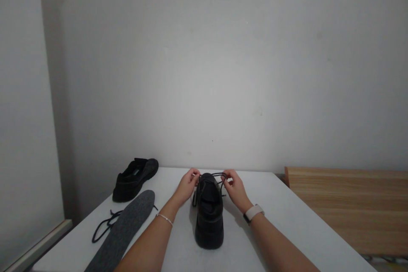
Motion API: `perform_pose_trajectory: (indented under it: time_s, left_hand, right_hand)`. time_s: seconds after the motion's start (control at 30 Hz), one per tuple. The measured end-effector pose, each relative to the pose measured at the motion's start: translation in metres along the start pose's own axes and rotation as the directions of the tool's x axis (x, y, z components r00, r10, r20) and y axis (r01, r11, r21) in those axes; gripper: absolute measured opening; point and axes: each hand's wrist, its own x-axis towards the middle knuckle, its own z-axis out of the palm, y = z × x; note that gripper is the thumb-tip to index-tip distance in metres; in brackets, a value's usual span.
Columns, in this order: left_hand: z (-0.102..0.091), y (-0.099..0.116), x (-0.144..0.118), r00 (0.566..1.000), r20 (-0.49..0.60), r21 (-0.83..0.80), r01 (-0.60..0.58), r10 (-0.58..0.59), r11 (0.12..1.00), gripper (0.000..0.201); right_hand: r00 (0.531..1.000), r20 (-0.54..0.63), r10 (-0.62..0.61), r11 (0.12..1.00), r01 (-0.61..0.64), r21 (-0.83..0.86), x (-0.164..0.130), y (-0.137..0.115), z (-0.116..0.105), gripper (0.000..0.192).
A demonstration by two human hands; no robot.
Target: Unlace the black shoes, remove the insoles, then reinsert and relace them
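Note:
A black shoe [209,221] stands upright in the middle of the white table, its heel toward me. Dark shoelaces [219,174] stretch from its front part out to the right. My right hand [234,186] pinches a looped stretch of lace just right of the shoe. At the shoe's left side, my left hand [188,185] has its fingers closed near the lace holes; they seem to grip the lace, though the fingertips are partly hidden. A bit of lace hangs below it on that side.
Another black shoe [130,180], without visible laces, sits at the table's back left. A grey insole [130,225] lies before it, over a loose black lace [101,230]. The white table [287,221] meets the wall behind; a wooden board [344,208] stands beyond its right edge.

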Motion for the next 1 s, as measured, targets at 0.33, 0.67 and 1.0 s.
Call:
perform_pose_trajectory:
  time_s: [0.33,0.67,1.0]
  left_hand:
    - [-0.002,0.000,0.002,1.000,0.007,-0.059,-0.006,0.006,0.998,0.022]
    - [-0.004,0.001,-0.002,0.991,-0.120,0.184,-0.035,0.058,0.982,0.013]
    - [-0.012,0.002,0.001,0.924,-0.344,0.307,-0.057,0.166,0.950,0.013]
  right_hand:
    - [0.987,-0.148,0.060,0.997,-0.068,-0.044,0.004,0.004,-0.003,0.009]
    - [0.979,-0.197,0.044,0.999,-0.048,-0.017,0.004,-0.003,-0.005,0.013]
    - [0.955,-0.276,0.111,0.993,-0.094,0.075,0.005,0.003,-0.008,0.017]
